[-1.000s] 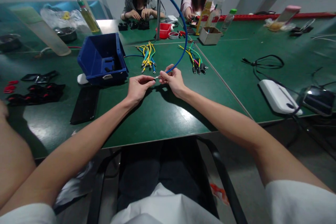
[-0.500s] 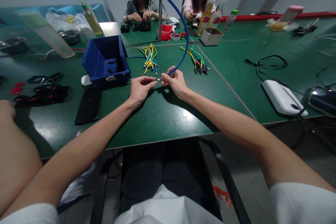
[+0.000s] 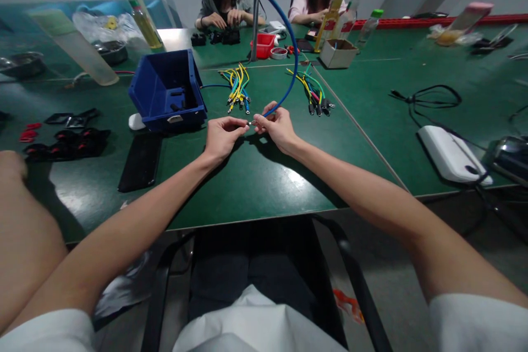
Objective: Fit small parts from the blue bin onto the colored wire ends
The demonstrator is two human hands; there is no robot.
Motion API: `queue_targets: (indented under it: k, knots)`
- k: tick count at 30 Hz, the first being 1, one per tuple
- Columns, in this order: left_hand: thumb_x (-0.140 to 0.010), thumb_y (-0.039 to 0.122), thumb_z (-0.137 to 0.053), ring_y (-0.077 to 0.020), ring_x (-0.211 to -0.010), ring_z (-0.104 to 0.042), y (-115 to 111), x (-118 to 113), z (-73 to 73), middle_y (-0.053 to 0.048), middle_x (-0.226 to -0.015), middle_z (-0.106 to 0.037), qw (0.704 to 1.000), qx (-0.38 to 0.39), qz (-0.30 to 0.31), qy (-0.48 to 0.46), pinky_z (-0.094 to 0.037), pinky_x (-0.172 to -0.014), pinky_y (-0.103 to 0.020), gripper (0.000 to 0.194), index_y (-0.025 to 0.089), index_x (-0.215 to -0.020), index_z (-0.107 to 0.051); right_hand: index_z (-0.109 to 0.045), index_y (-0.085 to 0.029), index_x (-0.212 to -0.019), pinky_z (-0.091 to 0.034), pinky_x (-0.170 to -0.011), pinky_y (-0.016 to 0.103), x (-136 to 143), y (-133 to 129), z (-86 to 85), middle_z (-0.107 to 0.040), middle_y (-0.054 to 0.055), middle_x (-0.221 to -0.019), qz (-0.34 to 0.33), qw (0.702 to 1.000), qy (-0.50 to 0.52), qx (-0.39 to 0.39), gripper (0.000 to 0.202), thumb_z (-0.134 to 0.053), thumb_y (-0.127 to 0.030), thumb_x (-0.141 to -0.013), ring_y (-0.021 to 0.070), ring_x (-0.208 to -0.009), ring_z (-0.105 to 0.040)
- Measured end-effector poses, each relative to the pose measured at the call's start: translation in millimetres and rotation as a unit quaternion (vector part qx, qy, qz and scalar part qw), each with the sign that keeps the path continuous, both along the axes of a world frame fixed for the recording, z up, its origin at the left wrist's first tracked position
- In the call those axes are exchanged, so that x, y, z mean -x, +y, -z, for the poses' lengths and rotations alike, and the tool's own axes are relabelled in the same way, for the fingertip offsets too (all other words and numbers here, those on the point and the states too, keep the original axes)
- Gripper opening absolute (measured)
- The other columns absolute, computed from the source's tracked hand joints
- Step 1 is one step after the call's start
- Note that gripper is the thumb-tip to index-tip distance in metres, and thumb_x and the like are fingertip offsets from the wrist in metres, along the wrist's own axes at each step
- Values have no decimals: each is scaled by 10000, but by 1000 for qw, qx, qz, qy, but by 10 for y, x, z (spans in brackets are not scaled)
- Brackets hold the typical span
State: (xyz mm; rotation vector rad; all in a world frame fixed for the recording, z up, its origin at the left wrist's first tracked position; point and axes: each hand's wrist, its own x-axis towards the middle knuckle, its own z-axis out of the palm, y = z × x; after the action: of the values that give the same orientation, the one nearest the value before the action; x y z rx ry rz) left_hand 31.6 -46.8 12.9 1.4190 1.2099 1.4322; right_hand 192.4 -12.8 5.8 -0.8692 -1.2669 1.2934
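Over the green table, my right hand (image 3: 280,129) pinches the lower end of a blue cable (image 3: 293,44), whose free part arches up and back. My left hand (image 3: 223,136) is closed, thumb and forefinger together on a small metal cable lug (image 3: 250,123) at that end of the cable. The fingers hide most of the lug. Just beyond my hands lies a bunch of yellow, green and blue wires (image 3: 237,85) with bare metal lugs. To its right is a second bunch of wires (image 3: 307,88), several with black sleeves over their ends.
A blue bin (image 3: 142,88) with small black pieces stands left, behind a black phone (image 3: 140,162). A metal post (image 3: 256,16) rises at the back near a red box (image 3: 263,47). A white power bank (image 3: 451,154) with a cable lies right. Two people sit opposite; someone's arm (image 3: 28,214) is at left.
The view has shifted slightly. Both hands keep their hold on the cable and its lug, with hardly any movement. Across the table, the right-hand person's hand has moved.
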Motion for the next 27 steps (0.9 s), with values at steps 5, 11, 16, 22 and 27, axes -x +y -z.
queue_targets:
  k: [5, 11, 16, 22, 27]
  knots:
    - [-630, 293, -834, -197, -859, -702, -23, -20, -3, -77, -888, -754, 1000, -16, -4, -6, -549, -882, -352, 198, 154, -730, -733, -443, -233, -849, -547, -555, 261, -4, -5, -14, -646, -7, -699, -5, 1000, -7, 7, 545, -858, -526, -652, 142, -591, -639]
    - [-603, 295, -849, -202, -858, -705, -21, -17, -7, -81, -885, -753, 1000, -3, -13, -8, -555, -877, -354, 225, 151, -731, -732, -452, -220, -808, -533, -537, 238, 3, -19, -35, -680, 1, -691, -17, 1000, -8, -2, 511, -856, -499, -665, 128, -573, -649]
    - [-599, 320, -851, -207, -839, -705, -37, -17, -14, -81, -862, -753, 1000, -6, -1, -15, -559, -862, -361, 247, 147, -728, -731, -494, -199, -777, -528, -533, 223, 18, -47, -60, -685, 2, -659, -25, 999, -20, -11, 459, -867, -441, -665, 129, -583, -661]
    - [-627, 255, -813, -207, -839, -704, -43, -7, -3, -72, -839, -752, 999, -36, 15, -10, -552, -884, -370, 158, 154, -709, -722, -540, -188, -769, -535, -526, 238, 23, -67, -62, -692, 15, -637, -17, 999, -29, -31, 430, -864, -449, -664, 140, -569, -657]
    - [-624, 258, -813, -206, -861, -705, -35, -7, 4, -80, -855, -748, 1000, -24, 19, -6, -550, -885, -359, 177, 146, -707, -704, -551, -183, -759, -526, -510, 231, 27, -59, -59, -693, 18, -639, -12, 999, -42, -31, 434, -861, -470, -659, 136, -555, -651]
